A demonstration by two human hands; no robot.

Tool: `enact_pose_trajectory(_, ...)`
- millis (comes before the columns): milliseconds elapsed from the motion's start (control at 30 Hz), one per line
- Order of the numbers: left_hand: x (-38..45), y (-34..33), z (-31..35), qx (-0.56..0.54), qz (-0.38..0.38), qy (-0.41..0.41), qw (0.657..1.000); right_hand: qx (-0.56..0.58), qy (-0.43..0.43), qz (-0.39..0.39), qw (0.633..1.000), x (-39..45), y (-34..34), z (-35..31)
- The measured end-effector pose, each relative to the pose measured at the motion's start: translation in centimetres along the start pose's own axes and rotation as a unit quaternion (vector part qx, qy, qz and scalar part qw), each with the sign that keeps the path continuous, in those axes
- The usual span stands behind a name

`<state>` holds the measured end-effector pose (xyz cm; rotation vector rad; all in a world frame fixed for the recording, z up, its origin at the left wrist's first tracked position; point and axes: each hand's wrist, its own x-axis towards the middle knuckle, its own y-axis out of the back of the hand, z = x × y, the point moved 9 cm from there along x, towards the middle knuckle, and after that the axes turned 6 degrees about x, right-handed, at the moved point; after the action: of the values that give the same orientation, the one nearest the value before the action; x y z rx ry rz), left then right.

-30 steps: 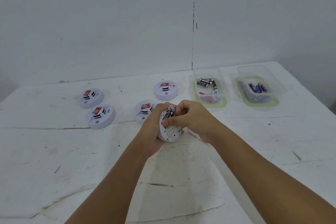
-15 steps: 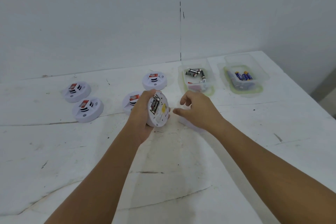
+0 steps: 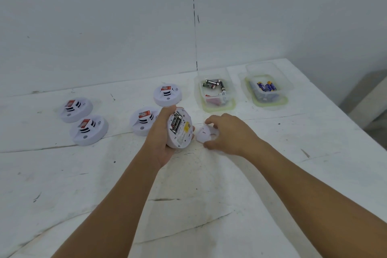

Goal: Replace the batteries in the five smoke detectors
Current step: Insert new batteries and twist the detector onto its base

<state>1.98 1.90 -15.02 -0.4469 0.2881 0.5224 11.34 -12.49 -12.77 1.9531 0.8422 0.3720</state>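
My left hand (image 3: 161, 142) grips a white smoke detector (image 3: 182, 136) tilted with its back toward me; black batteries (image 3: 176, 122) sit in its open compartment beside a yellow sticker. My right hand (image 3: 230, 134) is down on the table just to the right, fingers and thumb curled round the edges of the white round cover plate (image 3: 206, 135). Several other detectors lie face up: two at the left (image 3: 76, 109) (image 3: 89, 130), one behind my left hand (image 3: 143, 120), one farther back (image 3: 167, 94).
Two clear plastic containers stand at the back right of the white table (image 3: 188, 195): the nearer-left container (image 3: 230, 107) holds black batteries (image 3: 213, 85), the right container (image 3: 270, 104) holds blue batteries (image 3: 267, 86). The wall is close behind. The table's right edge runs diagonally at the far right.
My right hand left the detector's battery compartment, moved right and down to the table, and closed round the cover plate. My left hand turned the detector's back more toward me.
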Motion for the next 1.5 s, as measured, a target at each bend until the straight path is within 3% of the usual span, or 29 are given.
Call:
enact_pose_trajectory(200,-0.2,0.6,-0.1,-0.062,0.000,0.029,0.998,0.085,0.062,0.137,0.985,-0.5,2.2,-0.8)
enact_pose_trajectory(367,-0.5,-0.3,0.1,-0.097,-0.027,0.048,0.994,0.221,0.179,0.212,0.935,-1.9,4.0,-4.2)
enact_pose_trajectory(500,-1.3,-2.0,0.2,-0.113,-0.075,0.069,0.988,0.236,0.248,0.190,0.920,-2.5,2.7,-7.0)
enact_pose_trajectory(1100,-1.3,-2.3,0.3,-0.113,-0.092,0.086,0.986,0.265,0.242,0.188,0.914,-1.8,1.6,-6.4)
enact_pose_trajectory(1500,-0.8,-1.7,0.1,-0.116,-0.096,0.095,0.984,0.320,0.194,0.146,0.916,-0.8,0.8,-5.8)
